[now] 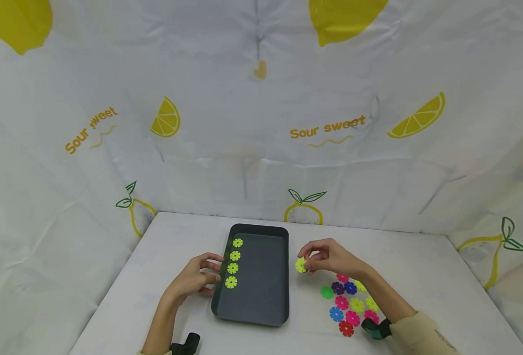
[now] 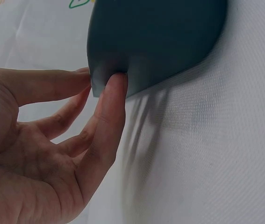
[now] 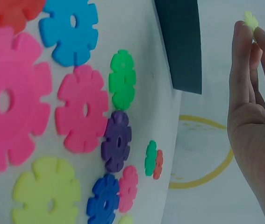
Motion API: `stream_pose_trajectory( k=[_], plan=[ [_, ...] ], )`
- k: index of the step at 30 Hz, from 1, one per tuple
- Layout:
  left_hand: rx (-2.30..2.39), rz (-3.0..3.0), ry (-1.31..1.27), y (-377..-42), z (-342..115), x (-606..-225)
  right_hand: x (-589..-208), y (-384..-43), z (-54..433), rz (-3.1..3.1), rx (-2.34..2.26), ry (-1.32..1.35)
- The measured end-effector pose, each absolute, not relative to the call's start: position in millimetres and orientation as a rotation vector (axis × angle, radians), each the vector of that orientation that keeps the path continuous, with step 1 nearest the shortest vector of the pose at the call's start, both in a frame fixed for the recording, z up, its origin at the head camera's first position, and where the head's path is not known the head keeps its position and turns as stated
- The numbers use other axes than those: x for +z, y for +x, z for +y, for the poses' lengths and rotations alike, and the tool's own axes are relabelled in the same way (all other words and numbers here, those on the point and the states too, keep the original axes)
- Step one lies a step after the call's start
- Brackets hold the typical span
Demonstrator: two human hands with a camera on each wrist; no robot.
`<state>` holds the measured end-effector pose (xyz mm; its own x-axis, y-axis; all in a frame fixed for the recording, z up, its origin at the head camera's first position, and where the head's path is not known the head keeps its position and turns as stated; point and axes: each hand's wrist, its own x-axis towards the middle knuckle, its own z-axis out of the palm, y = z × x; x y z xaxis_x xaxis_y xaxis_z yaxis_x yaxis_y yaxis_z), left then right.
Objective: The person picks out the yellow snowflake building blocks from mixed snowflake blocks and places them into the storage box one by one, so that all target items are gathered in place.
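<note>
The dark grey rectangular tray (image 1: 261,315) lies on the table with a column of several yellow notched plastic discs (image 1: 232,268) along its left side. At its left wall is my left hand (image 1: 192,278); in the left wrist view the thumb and fingers pinch the tray's edge (image 2: 155,42). To the right of the tray, my right hand (image 1: 332,259) is raised and pinches a yellow notched disc (image 1: 300,265) between thumb and fingertips. That same disc (image 3: 250,19) appears edge-on in the right wrist view.
Loose notched discs in pink (image 1: 342,302), blue (image 1: 336,314), green (image 1: 327,292), purple (image 1: 338,288), red (image 1: 346,329) and yellow lie under and beside the right forearm. A white lemon-print sheet (image 1: 226,172) hangs behind the white table (image 1: 132,296).
</note>
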<state>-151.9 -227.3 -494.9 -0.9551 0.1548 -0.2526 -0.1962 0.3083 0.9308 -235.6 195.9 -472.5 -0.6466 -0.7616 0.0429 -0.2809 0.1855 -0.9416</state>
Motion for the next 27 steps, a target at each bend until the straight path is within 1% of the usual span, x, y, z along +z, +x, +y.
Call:
stream_pose_trajectory(
  k=[16,27],
  plan=[
    [1.691,2.288,-0.052,-154.2,-227.9,-496.1,-460.9,-231.3,136.7,2.004,-1.561,-0.863],
    [1.687,2.296,-0.052,-154.7,-228.0,-497.6,-462.7,-232.9,105.2,2.009,-1.542,-0.872]
  ],
)
